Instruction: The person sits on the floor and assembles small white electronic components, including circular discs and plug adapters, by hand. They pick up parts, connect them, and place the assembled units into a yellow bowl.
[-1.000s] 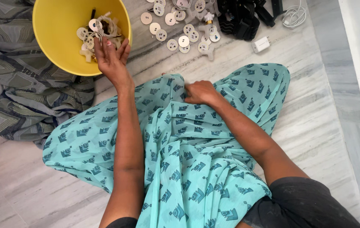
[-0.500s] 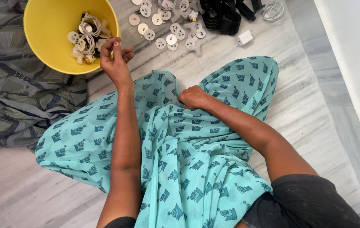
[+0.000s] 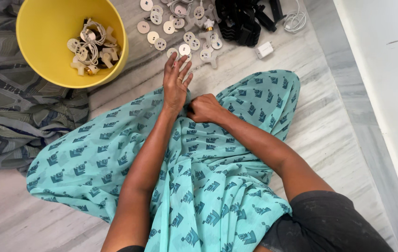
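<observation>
My left hand (image 3: 176,84) is open, fingers spread, with the fingertips touching the nearest of the round white discs (image 3: 180,35) that lie on the floor (image 3: 339,140) at 12 o'clock from my knees. The discs are small and flat, pale, with two little holes each; some have thin white wires on them. They are spread loosely, I think so that each one can be picked alone.

My right hand (image 3: 204,108) is closed like a fist and rests on the teal cloth (image 3: 199,186) over my lap, just beside the left wrist. I cannot tell if it holds something inside.

At 10 o'clock stands a yellow bucket (image 3: 45,56), tilted toward me, with more discs and coiled wires inside, so its opening is easy to reach. At 1 o'clock there is a heap of black parts (image 3: 241,21), a small white charger (image 3: 264,49) and a white cable (image 3: 296,18). A grey patterned cloth (image 3: 17,126) lies at 9 o'clock under the bucket.
</observation>
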